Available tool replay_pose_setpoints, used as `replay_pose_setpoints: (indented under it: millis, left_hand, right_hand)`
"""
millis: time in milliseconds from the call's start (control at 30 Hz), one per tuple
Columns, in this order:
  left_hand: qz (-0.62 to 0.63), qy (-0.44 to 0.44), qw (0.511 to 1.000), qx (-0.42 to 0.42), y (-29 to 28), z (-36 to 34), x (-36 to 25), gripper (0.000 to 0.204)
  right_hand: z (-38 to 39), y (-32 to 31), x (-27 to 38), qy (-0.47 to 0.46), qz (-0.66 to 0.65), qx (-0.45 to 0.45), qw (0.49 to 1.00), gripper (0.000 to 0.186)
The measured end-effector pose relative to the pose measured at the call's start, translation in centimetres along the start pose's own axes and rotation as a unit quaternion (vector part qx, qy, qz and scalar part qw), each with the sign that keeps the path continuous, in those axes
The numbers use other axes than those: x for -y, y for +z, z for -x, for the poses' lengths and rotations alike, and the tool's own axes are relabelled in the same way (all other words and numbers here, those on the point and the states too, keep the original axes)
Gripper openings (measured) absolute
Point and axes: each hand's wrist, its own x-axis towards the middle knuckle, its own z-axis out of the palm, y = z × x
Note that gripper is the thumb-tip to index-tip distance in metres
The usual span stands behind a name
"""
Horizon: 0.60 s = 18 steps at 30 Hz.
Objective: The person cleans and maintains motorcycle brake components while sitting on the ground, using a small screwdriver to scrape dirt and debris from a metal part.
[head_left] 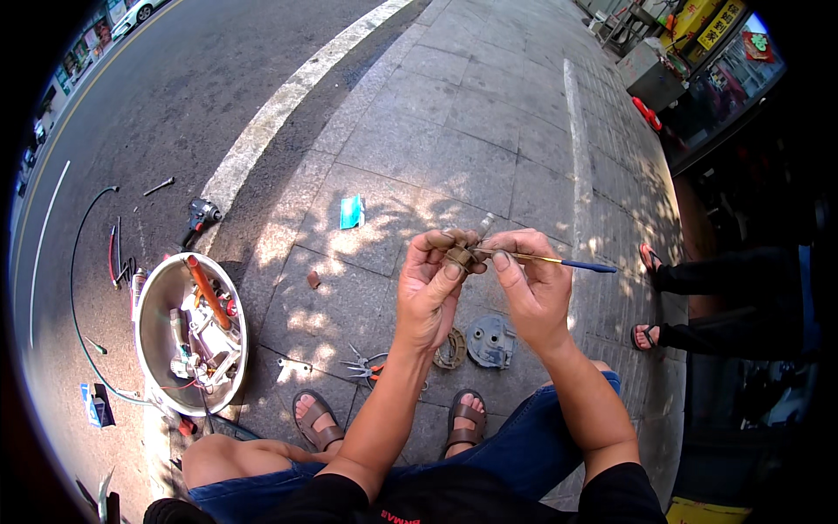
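Note:
My left hand (428, 284) pinches a small, dirty brownish metal part (464, 255) in front of me, above the pavement. In my right hand (534, 288) is a thin stick-like tool (583, 265) with a yellow and blue shaft. Its thin end reaches to the metal part; whether it is touching is hidden by my fingers. Below my hands, a grey round metal plate (489, 342) with holes lies on the paving beside a brownish curved part (449, 349). Pliers (362, 362) with orange on the grips rest near my left foot.
A metal basin (144, 345) full of tools and parts stands to my left. Beyond it lie an impact wrench (202, 217) and a long cable (77, 262). Farther ahead is a blue packet (352, 212). Another person's legs (716, 279) are at the right.

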Motion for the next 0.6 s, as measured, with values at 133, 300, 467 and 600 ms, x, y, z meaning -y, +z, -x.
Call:
replay_pose_setpoints:
  millis: [133,300,467,600]
  left_hand:
    - [0.001,-0.001,1.000,-0.004,0.3,0.0,0.0,0.034]
    - [-0.049,-0.026,0.998,0.006,0.1,-0.2,0.0,0.032]
    - [-0.176,-0.008,0.984,-0.004,0.8,-0.2,-0.4,0.036]
    - [-0.199,-0.041,0.978,-0.049,2.0,0.0,-0.8,0.038]
  right_hand:
    - [0.0,-0.5,-0.3,-0.007,-0.035,0.035,0.999,0.011]
    - [0.1,-0.2,0.0,0.032,-0.102,0.014,0.994,0.011]
    - [-0.1,-0.8,0.0,0.081,-0.067,0.030,0.994,0.012]
    - [-0.2,-1.2,0.0,0.108,-0.109,0.026,0.988,0.011]
